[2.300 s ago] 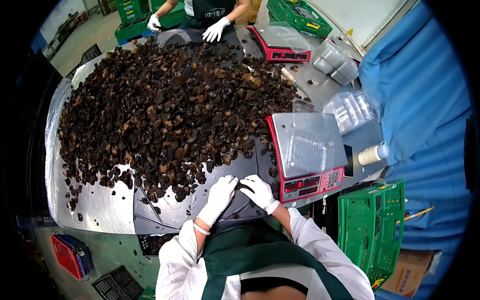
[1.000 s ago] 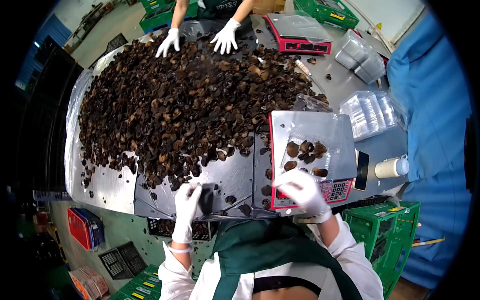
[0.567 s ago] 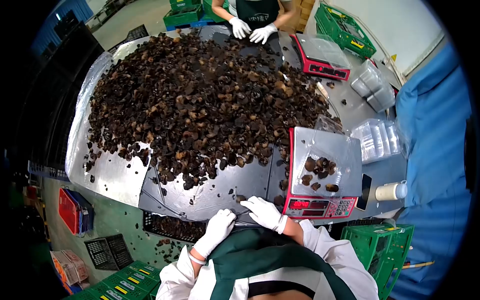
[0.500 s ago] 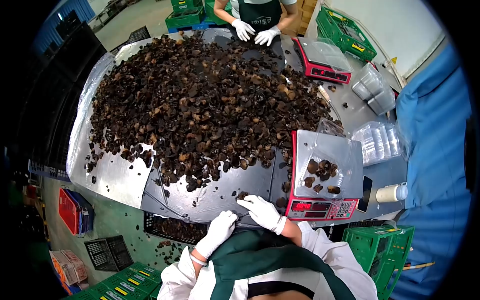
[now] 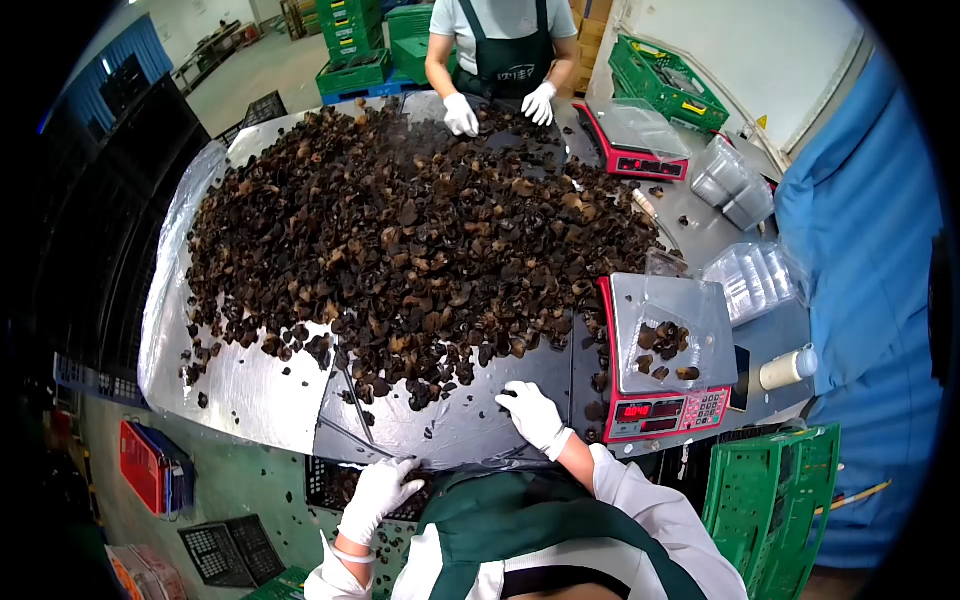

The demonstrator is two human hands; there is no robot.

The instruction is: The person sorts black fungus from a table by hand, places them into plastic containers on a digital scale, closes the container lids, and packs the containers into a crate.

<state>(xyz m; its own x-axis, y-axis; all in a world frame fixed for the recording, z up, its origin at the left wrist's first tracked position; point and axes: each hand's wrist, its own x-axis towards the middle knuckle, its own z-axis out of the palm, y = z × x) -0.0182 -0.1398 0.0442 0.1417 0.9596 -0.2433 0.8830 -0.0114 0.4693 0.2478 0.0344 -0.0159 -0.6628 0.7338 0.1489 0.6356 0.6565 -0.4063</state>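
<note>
L hand (image 5: 376, 499), open, now well apart from R hand (image 5: 535, 416), nr table (image 5: 268, 392) edge; can't tell R grip.

Near tabletop (image 5: 465, 420) mostly open | dark pile (image 5: 400, 250) ahead | near scale (image 5: 628, 370) right

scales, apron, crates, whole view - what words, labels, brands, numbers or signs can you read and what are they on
"0.040", apparently, red digits: near scale
Far scale: lit digits, too blurred to read
Co-worker's apron: pale characters, too blurred to read surely
Yellow triangle sign on the wall: too small to read
Upper-right green crate: yellow label, unreadable
</note>
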